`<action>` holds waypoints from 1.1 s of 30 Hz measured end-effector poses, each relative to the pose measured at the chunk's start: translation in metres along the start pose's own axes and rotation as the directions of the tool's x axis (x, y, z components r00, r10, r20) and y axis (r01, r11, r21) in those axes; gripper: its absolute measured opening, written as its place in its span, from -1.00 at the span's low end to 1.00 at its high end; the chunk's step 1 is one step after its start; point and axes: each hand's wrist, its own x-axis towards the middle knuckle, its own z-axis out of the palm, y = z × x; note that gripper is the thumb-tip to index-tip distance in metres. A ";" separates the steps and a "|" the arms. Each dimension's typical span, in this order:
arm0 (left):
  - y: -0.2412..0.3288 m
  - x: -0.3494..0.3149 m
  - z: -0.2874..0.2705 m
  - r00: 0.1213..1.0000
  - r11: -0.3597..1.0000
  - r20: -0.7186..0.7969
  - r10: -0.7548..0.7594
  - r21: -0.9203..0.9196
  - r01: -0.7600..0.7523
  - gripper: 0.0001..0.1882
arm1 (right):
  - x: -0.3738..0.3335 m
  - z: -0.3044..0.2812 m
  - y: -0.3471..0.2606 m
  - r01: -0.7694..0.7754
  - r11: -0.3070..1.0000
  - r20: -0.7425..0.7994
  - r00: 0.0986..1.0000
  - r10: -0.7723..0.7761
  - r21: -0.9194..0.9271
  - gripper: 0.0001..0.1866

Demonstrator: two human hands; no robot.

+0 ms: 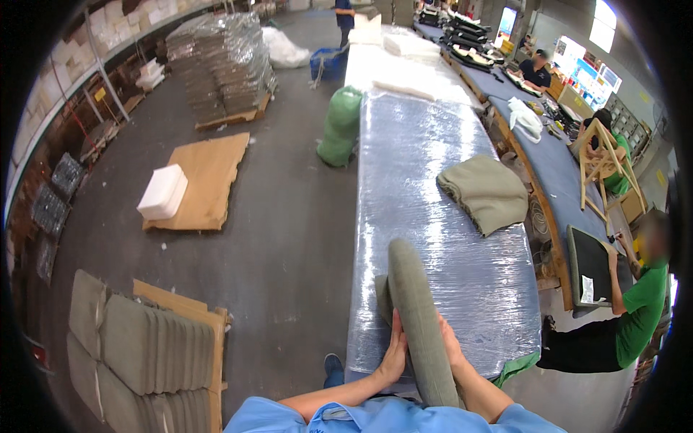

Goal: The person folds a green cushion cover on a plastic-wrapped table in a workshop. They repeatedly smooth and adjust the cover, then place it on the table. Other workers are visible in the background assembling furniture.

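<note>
A grey-green upholstered cushion (419,317) stands on edge close to my body, over the near end of a long table (404,195) wrapped in clear film. My left hand (393,353) presses on its left face and my right hand (449,345) on its right face, so it is held between them. Some fingertips are hidden against the fabric. A smaller flap of the same fabric (382,297) shows beyond my left hand; whether it belongs to the cushion I cannot tell. Farther up the table lies a folded stack of grey-green fabric covers (485,191).
Several similar cushions (155,346) stand in rows on cardboard at lower left. White foam blocks (164,191) rest on a cardboard sheet (209,173). A green sack (339,128) leans by the table. At right, a person in green (642,310) handles a dark panel (588,270) at a workbench.
</note>
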 end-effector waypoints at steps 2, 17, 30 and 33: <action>0.019 0.021 0.008 0.997 0.991 0.024 0.080 0.102 -0.082 -0.21 | 0.003 -0.007 0.005 -0.003 0.973 -0.033 0.999 0.011 0.230 -0.21; 0.089 -0.008 -0.002 0.997 1.000 0.072 -0.016 -0.011 0.017 -0.24 | -0.005 0.066 -0.054 0.370 0.928 -0.231 0.908 -0.350 0.046 -0.19; 0.092 -0.016 -0.001 0.992 0.975 0.123 -0.036 -0.212 0.061 -0.22 | -0.041 0.091 -0.040 0.322 0.923 -0.295 0.921 -0.255 0.209 -0.21; 0.090 -0.014 -0.007 0.988 0.971 0.152 -0.029 -0.229 0.064 -0.22 | -0.052 0.100 -0.026 0.330 0.925 -0.332 0.908 -0.257 0.187 -0.21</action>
